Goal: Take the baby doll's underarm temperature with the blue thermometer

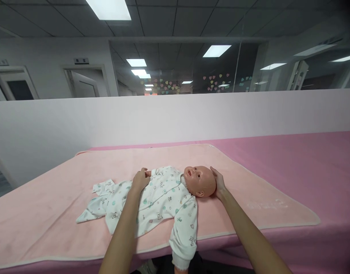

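Note:
A baby doll (pixel 165 192) lies on its back on a peach blanket (pixel 63 182), its head to the right. It wears white clothes with small green and grey prints, and its trouser legs lie flat at the left. My left hand (pixel 140 179) reaches over the doll's body, its fingers curled round the doll's far hand (pixel 147 173). Cupped against the crown of the doll's bald head (pixel 202 181) is my right hand (pixel 219 182), partly hidden behind it. The doll's near arm (pixel 185 228) hangs past the front edge.
Under the blanket, a pink cover (pixel 314 171) spreads over the table and drops at the front. A low white wall (pixel 175 118) runs along the back. Beyond it stand glass panels with heart stickers (pixel 216 82) and a doorway (pixel 85 83).

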The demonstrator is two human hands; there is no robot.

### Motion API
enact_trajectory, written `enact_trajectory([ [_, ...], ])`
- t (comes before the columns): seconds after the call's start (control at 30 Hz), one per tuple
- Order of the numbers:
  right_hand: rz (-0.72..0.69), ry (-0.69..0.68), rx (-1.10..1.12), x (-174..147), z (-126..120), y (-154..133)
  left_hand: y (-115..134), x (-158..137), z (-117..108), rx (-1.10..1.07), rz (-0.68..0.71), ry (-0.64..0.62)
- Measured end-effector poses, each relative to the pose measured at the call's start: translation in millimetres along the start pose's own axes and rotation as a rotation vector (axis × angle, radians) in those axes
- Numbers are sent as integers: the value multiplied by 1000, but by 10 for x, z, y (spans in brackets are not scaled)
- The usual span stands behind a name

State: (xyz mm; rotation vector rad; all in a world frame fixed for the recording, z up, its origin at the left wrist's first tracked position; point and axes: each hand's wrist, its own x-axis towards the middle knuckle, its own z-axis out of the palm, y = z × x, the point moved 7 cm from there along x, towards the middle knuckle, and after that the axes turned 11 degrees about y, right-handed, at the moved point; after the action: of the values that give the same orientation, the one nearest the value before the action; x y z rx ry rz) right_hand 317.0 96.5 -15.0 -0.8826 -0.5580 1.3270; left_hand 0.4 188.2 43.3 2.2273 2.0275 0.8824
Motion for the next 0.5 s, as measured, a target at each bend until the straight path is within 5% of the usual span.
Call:
enact_trajectory([
  [0.23,-235,314,104,226,-473,-204,-36,-23,-36,-56,-81,5],
  [0.5,-6,38,-18,81,-62,64,-21,-7,-33,-58,-53,40],
])
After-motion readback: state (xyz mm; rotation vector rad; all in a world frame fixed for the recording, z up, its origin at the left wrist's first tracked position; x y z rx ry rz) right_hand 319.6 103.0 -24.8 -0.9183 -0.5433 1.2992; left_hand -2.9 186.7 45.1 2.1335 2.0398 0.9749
